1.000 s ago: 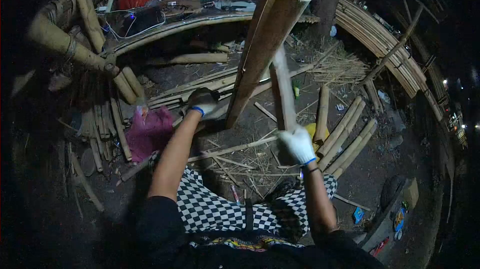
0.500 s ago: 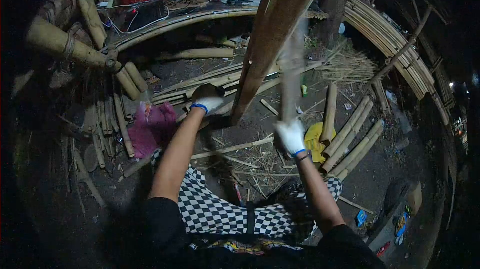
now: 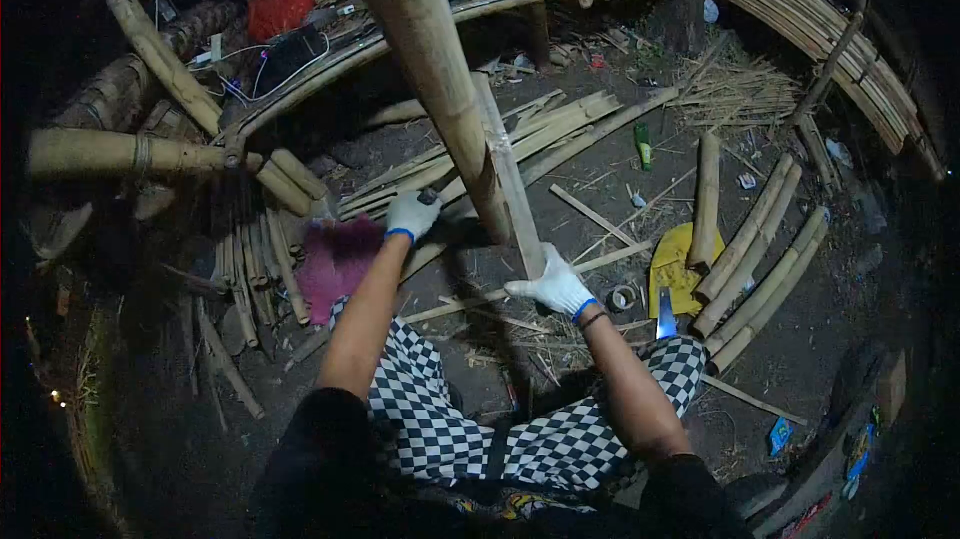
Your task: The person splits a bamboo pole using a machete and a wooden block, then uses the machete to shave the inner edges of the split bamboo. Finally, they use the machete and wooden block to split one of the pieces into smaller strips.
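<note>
A thick bamboo pole [image 3: 428, 59] rises in front of me, leaning up to the left, with a ragged split edge low on its right side. My right hand [image 3: 555, 284], in a white glove with a blue cuff, is closed round the lower end of a flat bamboo slat [image 3: 515, 194]. The slat overlaps the pole's right edge in this view. Left of the pole's foot, my left hand [image 3: 411, 216], gloved alike, is closed on a dark handle [image 3: 428, 197], whose end shows past the fingers. The rest of that tool is hidden.
Split bamboo strips [image 3: 560, 134] lie behind the hands. Cut bamboo lengths [image 3: 750, 239] and a yellow bag [image 3: 676, 274] lie to the right, near a tape roll [image 3: 623, 298] and a blade [image 3: 666, 314]. A pink sack [image 3: 338, 264] is at left; a green bottle [image 3: 643, 146] lies beyond.
The view has shifted, and the bamboo pole now leans left with its rounded outside showing. The slat, blurred and apart from the pole's lower part before, now lies along its edge.
</note>
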{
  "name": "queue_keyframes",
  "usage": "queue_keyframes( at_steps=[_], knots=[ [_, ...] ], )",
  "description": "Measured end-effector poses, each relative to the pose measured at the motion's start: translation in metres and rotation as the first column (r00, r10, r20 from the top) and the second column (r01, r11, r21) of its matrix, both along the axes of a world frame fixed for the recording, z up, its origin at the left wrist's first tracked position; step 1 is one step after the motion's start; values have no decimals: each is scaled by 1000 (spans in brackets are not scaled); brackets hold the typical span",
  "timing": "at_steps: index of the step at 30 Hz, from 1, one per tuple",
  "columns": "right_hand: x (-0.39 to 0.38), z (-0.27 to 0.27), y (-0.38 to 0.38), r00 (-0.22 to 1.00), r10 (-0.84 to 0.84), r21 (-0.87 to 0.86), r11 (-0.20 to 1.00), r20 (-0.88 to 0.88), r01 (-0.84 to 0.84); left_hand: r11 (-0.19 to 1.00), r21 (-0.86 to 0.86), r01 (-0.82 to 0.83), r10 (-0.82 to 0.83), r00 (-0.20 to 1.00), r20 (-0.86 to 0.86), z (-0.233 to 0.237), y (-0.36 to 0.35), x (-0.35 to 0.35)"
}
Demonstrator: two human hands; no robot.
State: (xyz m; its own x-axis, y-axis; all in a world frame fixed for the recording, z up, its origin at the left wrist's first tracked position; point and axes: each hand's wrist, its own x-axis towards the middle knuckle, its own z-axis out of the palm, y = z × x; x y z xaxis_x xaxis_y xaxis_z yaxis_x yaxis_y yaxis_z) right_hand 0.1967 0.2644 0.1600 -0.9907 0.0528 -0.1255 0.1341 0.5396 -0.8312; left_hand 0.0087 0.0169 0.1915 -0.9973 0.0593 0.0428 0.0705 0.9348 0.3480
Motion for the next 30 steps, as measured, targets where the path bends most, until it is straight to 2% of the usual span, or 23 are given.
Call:
queue_keyframes(
  at_steps=[1,2,4,5,7,9,11,12,13,14,15,16,17,19,20,21,23,24,27,28,29,30],
  knots=[
    [-1,1,1,998,46,-126,991,-43,-52,1000,-9,-2,2,1000,-5,-13,-6,-10],
    [-1,2,2,998,46,-133,990,-51,-52,1000,-1,-3,3,1000,-12,-29,-12,-25],
    [2,1,4,998,47,-322,945,-40,-57,997,72,15,-10,998,-66,-22,-8,-20],
    [5,0,1,999,49,-462,886,-6,-46,997,68,21,-16,997,-79,-18,-6,-17],
    [8,-4,-3,999,30,-459,888,43,-7,997,34,62,-59,994,-86,-12,-5,-17],
    [9,-11,-6,1000,29,-422,906,-9,-31,995,73,70,-63,994,-90,-6,-8,-11],
    [10,-31,-5,993,-57,-259,965,-103,28,984,160,78,-66,995,-78,-7,-14,-1],
    [11,-32,-6,998,-50,-388,921,-24,37,942,230,246,-172,939,-299,-24,-27,-3],
    [12,-30,-8,998,-49,-383,923,-35,32,928,252,274,-171,915,-364,-25,-30,4],
    [16,-32,-9,997,-58,-288,957,-44,43,902,394,176,-121,979,-161,-25,-31,8],
    [21,-30,-12,997,-68,-188,980,-43,59,859,510,46,-92,994,65,-31,-35,7],
    [26,-20,-17,994,-84,-162,984,-77,71,925,336,179,-145,982,-124,-34,-39,2],
    [20,-23,-18,995,-79,-145,987,-68,69,919,353,172,-140,983,-117,-39,-40,-3],
    [15,-32,-23,1000,4,-240,971,-29,-11,948,239,211,-125,936,-329,-37,-43,-6],
    [18,-8,-25,999,39,-292,956,36,-27,940,268,209,-158,967,-200,-22,-47,-7],
    [15,-19,-25,998,48,-278,960,39,-35,927,277,254,-216,963,-163,-4,-48,-8],
    [3,-47,-24,995,-72,-436,899,-68,35,942,98,322,-309,942,-127,-1,-62,-34],
    [2,-28,-25,996,-89,-456,887,-6,77,933,149,328,-327,944,-30,-1,-68,-46],
    [-1,20,-35,993,-119,-498,860,13,110,926,109,361,-360,932,-28,11,-77,-51],
    [-5,13,-35,988,-136,-446,891,-78,87,909,74,410,-401,909,-114,8,-81,-50],
    [-9,5,-31,989,-132,-433,897,-71,89,909,90,407,-397,911,-110,5,-78,-53],
    [-9,-6,-27,992,-104,-417,907,-68,67,931,7,366,-363,926,-100,-1,-77,-57]
  ],
)
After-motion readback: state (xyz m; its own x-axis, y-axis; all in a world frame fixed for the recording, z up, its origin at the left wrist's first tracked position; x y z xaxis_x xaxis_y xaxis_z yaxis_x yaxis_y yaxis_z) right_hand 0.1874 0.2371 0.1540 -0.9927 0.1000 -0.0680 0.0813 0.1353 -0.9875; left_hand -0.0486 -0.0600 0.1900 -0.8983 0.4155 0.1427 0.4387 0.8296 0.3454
